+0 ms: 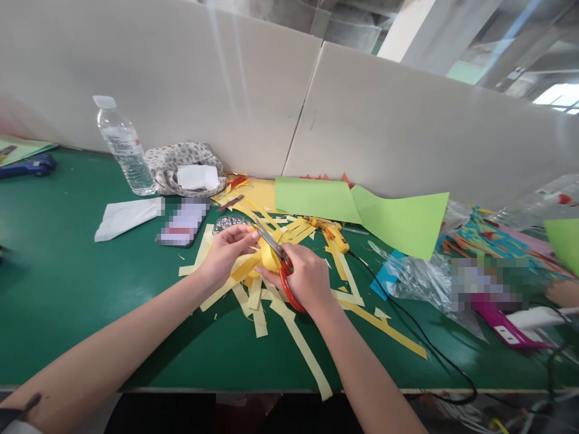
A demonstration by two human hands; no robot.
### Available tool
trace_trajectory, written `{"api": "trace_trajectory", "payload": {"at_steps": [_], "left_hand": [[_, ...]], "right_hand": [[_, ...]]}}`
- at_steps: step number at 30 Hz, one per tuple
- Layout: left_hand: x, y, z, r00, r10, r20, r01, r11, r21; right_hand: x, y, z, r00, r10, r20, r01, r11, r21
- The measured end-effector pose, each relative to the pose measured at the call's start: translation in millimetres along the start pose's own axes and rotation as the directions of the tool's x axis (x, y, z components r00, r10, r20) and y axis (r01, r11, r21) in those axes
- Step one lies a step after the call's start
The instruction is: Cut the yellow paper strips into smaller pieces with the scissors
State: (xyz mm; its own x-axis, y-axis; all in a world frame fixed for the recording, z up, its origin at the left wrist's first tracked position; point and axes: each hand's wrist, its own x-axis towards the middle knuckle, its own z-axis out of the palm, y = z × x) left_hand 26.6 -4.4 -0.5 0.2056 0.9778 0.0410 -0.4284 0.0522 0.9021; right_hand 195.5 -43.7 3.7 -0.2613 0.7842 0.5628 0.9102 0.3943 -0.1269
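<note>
My right hand [307,274] is closed around the red handles of a pair of scissors [290,288], whose metal blades point up and left toward my left fingertips. My left hand [230,250] pinches a yellow paper strip [246,266] at the middle of the green table. A curled yellow piece [270,258] lies by the blades, between my two hands. Pale and darker yellow strips [307,355] are scattered under and around my hands. Part of the paper is hidden behind my fingers.
A water bottle [124,144], a patterned pouch [183,160], a tissue [129,218] and a phone [184,222] stand or lie at left. Behind are green sheets [398,220] and a yellow glue gun [337,235] with a black cord. Plastic bags [429,283] and another person's hand [563,293] are at right.
</note>
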Motion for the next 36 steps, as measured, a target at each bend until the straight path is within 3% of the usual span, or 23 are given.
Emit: {"api": "trace_trajectory", "payload": {"at_steps": [24,36], "left_hand": [[4.8,0.0,-4.7,0.994,-0.078,0.082,0.078,0.997,0.009],[4.8,2.6,-4.9,0.992,-0.046,0.118,0.034,0.995,0.098]], "right_hand": [[-0.9,7.2,1.3,0.998,-0.055,0.018,0.054,0.998,0.041],[-1.7,2.6,1.3,0.998,-0.01,0.057,0.005,0.996,0.087]]}}
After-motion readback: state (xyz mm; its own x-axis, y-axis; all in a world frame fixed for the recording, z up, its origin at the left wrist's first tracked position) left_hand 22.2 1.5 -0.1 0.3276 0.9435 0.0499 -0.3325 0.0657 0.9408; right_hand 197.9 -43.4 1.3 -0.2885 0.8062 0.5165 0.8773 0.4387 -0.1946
